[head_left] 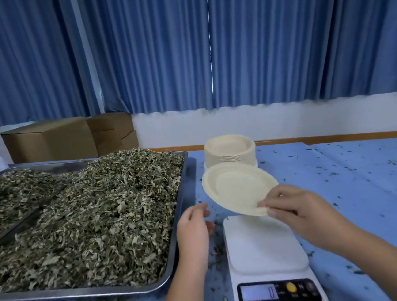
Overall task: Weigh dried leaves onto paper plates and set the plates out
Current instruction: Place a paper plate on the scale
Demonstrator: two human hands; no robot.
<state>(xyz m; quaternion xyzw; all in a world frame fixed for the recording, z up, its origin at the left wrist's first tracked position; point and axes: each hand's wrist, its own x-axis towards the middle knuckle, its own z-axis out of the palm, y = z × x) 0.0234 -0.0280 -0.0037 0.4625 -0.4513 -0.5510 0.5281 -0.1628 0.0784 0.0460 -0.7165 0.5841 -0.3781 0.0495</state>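
Note:
My right hand (294, 210) pinches the near rim of an empty cream paper plate (238, 187), holding it tilted in the air just beyond the white kitchen scale (264, 246). The scale's platform is bare and its display (259, 292) reads 0. My left hand (194, 226) hovers with fingers apart and nothing in it, between the scale and a large steel tray (179, 255). That tray is heaped with dried green leaves (97, 222). A stack of paper plates (229, 150) stands behind the held plate.
A blue cloth (355, 183) covers the table and is strewn with leaf crumbs. A second leaf-filled tray (6, 192) lies at the far left. Cardboard boxes (68, 137) stand behind the table by a white wall and blue curtains.

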